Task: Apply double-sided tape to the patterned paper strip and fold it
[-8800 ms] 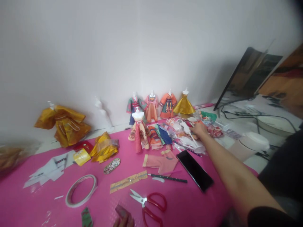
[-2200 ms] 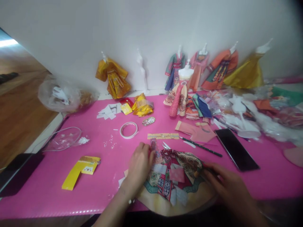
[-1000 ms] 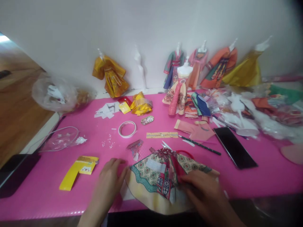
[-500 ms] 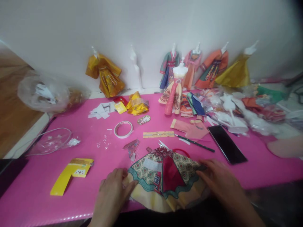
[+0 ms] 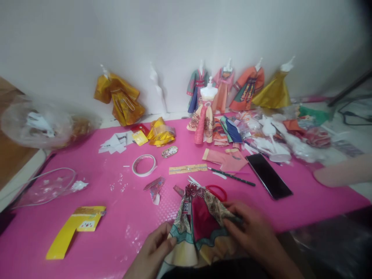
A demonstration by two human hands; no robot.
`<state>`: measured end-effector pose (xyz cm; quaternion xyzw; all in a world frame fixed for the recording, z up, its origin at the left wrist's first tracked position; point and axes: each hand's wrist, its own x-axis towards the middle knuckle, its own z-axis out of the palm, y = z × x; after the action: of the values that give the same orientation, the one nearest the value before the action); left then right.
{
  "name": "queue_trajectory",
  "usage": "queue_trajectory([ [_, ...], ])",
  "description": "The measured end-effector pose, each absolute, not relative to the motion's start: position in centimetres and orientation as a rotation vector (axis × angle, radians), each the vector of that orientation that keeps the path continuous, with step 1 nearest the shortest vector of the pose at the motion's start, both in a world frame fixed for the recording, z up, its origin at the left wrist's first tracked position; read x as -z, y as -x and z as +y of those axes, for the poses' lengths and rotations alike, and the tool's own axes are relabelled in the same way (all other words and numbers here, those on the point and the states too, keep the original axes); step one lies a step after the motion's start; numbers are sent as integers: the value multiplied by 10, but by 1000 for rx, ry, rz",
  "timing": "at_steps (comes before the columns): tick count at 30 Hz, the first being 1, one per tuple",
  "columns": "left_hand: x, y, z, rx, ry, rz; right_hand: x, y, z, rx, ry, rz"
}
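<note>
A small patterned skirt (image 5: pixel 203 221), with a dark red panel, teal trim and a cream hem, lies gathered at the front edge of the pink mat. My left hand (image 5: pixel 158 246) pinches its left edge between thumb and fingers. The right edge is pinched in my right hand (image 5: pixel 247 228). Just behind the skirt's waist are scissors with a red handle (image 5: pixel 216 192), partly covered by the cloth. A patterned fabric scrap (image 5: pixel 155 188) lies to the left of the waist.
On the pink mat (image 5: pixel 116 232) are a tape roll (image 5: pixel 144 165), a black pencil (image 5: pixel 232 176), a phone (image 5: pixel 269 176) and yellow paper (image 5: pixel 74 228). Dressed doll forms, including a gold-robed one (image 5: pixel 120 97), line the wall. Someone's forearm (image 5: pixel 343 170) rests at right.
Both hands have come closer together, bunching the spread skirt into narrower folds. More of the red scissor handle shows. The whole view has shifted slightly.
</note>
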<state>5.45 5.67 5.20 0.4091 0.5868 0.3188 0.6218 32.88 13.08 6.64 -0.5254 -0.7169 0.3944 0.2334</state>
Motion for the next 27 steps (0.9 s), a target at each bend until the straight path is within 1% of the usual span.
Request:
queue_trajectory([
  [2, -49, -59, 56, -798, -780, 1211, -69, -313, 121, -1160, 1338, -1930],
  [4, -46, -64, 56, -850, -686, 1161, -65, -297, 113, -1157, 1221, -1968],
  [9, -40, -83, 66, -907, -630, 1301, -48, -271, 101, -1049, 963, -2126],
  [13, -36, -94, 77, -890, -679, 1322, -48, -273, 102, -1179, 869, -2160],
  [15, -36, -97, 81, -902, -727, 1343, -49, -282, 106, -1190, 1015, -2109],
  [16, -36, -97, 82, -905, -753, 1357, -49, -288, 108, -1129, 1163, -2077],
  [18, -38, -98, 82, -900, -800, 1382, -46, -300, 113, -914, 1484, -2044],
  [20, -38, -98, 82, -886, -834, 1397, -42, -309, 116, -719, 1687, -2101],
  [23, -36, -98, 83, -869, -864, 1412, -38, -311, 118, -633, 1735, -2272],
  [27, -31, -94, 83, -834, -887, 1415, -42, -298, 115, -630, 1517, -2315],
])
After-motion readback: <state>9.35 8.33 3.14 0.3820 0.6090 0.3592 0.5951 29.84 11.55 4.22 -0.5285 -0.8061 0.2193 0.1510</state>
